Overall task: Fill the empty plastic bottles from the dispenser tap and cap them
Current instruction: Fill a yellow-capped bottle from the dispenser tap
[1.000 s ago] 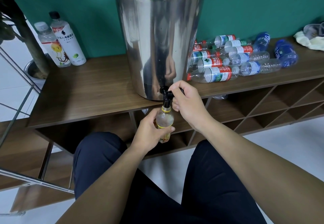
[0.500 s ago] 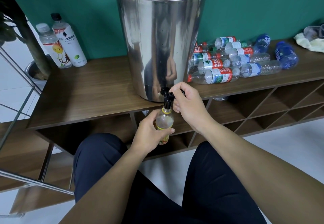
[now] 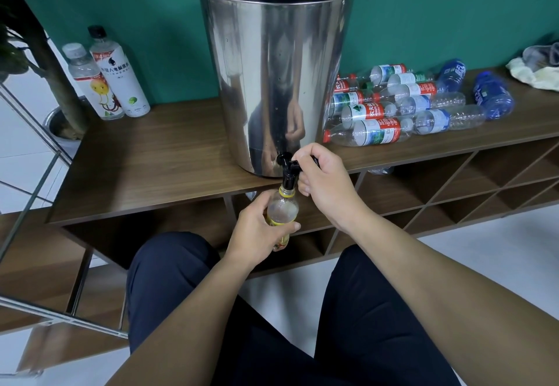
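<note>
A tall shiny steel dispenser (image 3: 272,83) with a black lid is stood on the wooden shelf, its black tap (image 3: 289,171) sticking out low at the front, right over the shelf edge. A small clear bottle (image 3: 282,214) with a yellow neck ring and yellow label is held upright with its mouth pushed up against the spout; no cap is on it. To the right of the dispenser, a heap of empty plastic bottles (image 3: 402,110) is laid on its side, mostly red-and-green labelled, a couple of them blue, some with red caps.
</note>
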